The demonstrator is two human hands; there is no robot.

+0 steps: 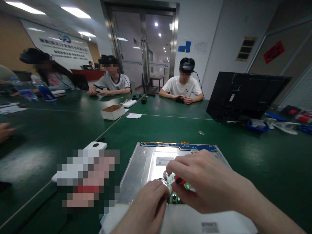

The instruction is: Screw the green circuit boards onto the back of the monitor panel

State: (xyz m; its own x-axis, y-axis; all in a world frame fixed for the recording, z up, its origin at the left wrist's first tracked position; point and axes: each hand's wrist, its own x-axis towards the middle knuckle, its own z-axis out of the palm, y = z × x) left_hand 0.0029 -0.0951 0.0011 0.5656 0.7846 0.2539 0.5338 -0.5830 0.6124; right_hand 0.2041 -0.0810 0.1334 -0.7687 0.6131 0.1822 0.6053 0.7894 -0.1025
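Note:
A metal-backed display panel (136, 169) lies in front of me, with a blue circuit strip (168, 146) along its far edge. On its near part sits a small green circuit board (175, 197), partly covered by my hands. My right hand (204, 182) is closed over the board, thumb and fingers around a red-and-black tool (179, 179); its tip is hidden. Curled at the board's left edge is my left hand (151, 201), fingers pressed together; what they pinch is hidden. A white sheet-like piece (185, 219) lies under my wrists at the panel's near side.
Left of the panel lies a white power bank (95, 146), partly pixelated. Farther off stands an open cardboard box (112, 112) beside white paper (134, 115). A black monitor (243, 96) and a blue tray (257, 126) are at the right. Several people sit around the green table (265, 169).

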